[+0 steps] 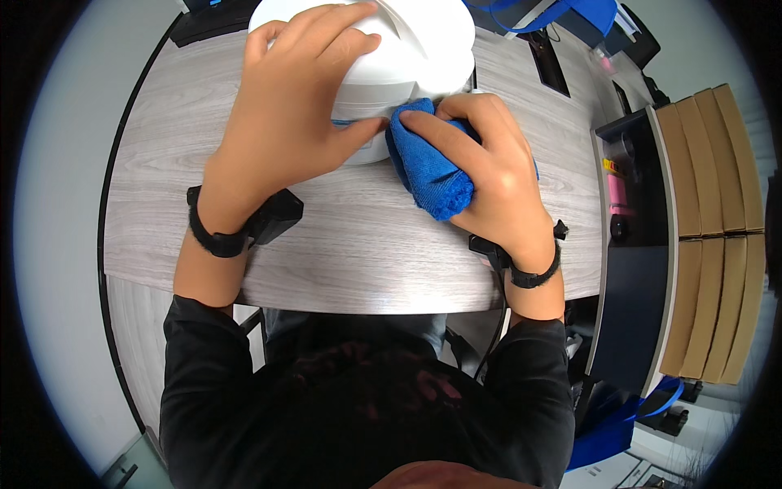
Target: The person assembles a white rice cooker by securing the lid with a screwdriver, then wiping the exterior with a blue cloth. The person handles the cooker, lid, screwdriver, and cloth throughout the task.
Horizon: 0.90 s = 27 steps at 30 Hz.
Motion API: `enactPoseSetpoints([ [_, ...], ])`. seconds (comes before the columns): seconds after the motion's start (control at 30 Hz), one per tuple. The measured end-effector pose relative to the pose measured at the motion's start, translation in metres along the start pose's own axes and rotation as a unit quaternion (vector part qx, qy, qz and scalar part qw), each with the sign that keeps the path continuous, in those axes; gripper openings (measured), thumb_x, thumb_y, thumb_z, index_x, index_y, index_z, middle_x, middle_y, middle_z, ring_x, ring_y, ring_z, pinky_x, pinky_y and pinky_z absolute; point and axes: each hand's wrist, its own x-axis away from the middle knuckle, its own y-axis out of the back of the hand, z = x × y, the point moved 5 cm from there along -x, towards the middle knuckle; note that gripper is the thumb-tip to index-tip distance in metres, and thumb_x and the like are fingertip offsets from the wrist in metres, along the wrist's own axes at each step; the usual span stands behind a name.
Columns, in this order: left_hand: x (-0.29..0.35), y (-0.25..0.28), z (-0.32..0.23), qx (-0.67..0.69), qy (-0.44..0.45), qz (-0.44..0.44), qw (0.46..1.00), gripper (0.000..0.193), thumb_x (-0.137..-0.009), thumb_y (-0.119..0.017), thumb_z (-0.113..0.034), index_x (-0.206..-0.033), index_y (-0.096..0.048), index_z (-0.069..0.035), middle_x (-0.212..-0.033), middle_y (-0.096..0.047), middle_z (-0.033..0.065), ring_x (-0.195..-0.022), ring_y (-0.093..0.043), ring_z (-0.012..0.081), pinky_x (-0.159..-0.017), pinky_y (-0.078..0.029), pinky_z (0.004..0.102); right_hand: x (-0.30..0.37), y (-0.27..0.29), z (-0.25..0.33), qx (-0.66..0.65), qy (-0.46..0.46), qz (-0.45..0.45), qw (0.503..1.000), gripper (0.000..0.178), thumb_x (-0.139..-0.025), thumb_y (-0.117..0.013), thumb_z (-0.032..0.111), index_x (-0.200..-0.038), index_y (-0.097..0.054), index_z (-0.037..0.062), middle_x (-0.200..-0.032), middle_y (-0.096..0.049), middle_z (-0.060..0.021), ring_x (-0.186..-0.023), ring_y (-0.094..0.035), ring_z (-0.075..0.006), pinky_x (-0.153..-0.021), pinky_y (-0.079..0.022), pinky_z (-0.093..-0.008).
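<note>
A white, rounded appliance [444, 49] with a smooth lid stands at the far side of the desk, partly cut off by the upper edge of the view. My left hand [297, 98] grips its left side, fingers over the top and thumb along the front. A small blue panel on the front shows in part beside that thumb. Bunched in my right hand [501, 159] is a blue cleaning cloth [432, 167], which touches the lower right front of the appliance. My right fingers wrap around the cloth, and some of them are hidden behind it.
The grey wood-grain desk [350, 244] curves toward me. At right stands a dark shelf unit [635, 301] holding small pink and yellow items, with cardboard boxes [709, 163] beside it. A blue bag [590, 12] lies at the far right. A black cable [498, 326] hangs near my right wrist.
</note>
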Motion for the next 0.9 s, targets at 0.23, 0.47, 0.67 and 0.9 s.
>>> enactPoseSetpoints([
  [0.23,0.002,-0.006,0.004,-0.034,-0.006,0.003,0.999,0.061,-0.067,-0.091,-0.03,-0.12,-0.064,-0.013,-0.135,-0.066,0.0057,-0.127,-0.057,0.0264,-0.103,-0.034,0.0451,0.0,0.013,-0.03,-0.017,-0.027,-0.015,0.999,0.048,-0.059,-0.082,0.001,-0.105,-0.073,0.0125,-0.098,-0.063,-0.0077,-0.092,-0.063,-0.0285,-0.078,-0.053,-0.0383],
  [0.47,0.002,-0.004,0.007,-0.009,-0.021,-0.007,1.0,0.059,-0.068,-0.091,-0.027,-0.119,-0.065,-0.013,-0.133,-0.067,0.0053,-0.125,-0.058,0.0263,-0.104,-0.033,0.0451,0.002,0.021,-0.045,-0.008,-0.051,-0.047,0.998,0.057,-0.053,-0.075,-0.01,-0.107,-0.072,0.0103,-0.1,-0.063,-0.0103,-0.096,-0.062,-0.0321,-0.081,-0.053,-0.0387],
  [0.67,0.005,-0.001,0.018,0.002,-0.038,0.007,0.999,0.06,-0.066,-0.092,-0.022,-0.119,-0.066,-0.013,-0.132,-0.068,0.0066,-0.125,-0.058,0.0265,-0.105,-0.032,0.0449,0.0,0.003,-0.022,-0.015,-0.003,-0.039,0.999,0.056,-0.054,-0.077,-0.008,-0.107,-0.071,0.0092,-0.102,-0.062,-0.0103,-0.096,-0.061,-0.032,-0.082,-0.052,-0.0397],
  [0.9,0.004,0.005,0.02,0.03,-0.04,0.02,0.999,0.06,-0.066,-0.091,-0.019,-0.119,-0.065,-0.012,-0.132,-0.067,0.0076,-0.124,-0.059,0.0274,-0.105,-0.032,0.0431,0.005,0.014,-0.054,0.01,-0.062,-0.05,0.997,0.06,-0.054,-0.073,-0.012,-0.108,-0.072,0.0119,-0.102,-0.062,-0.0095,-0.098,-0.061,-0.0323,-0.084,-0.051,-0.0403],
])
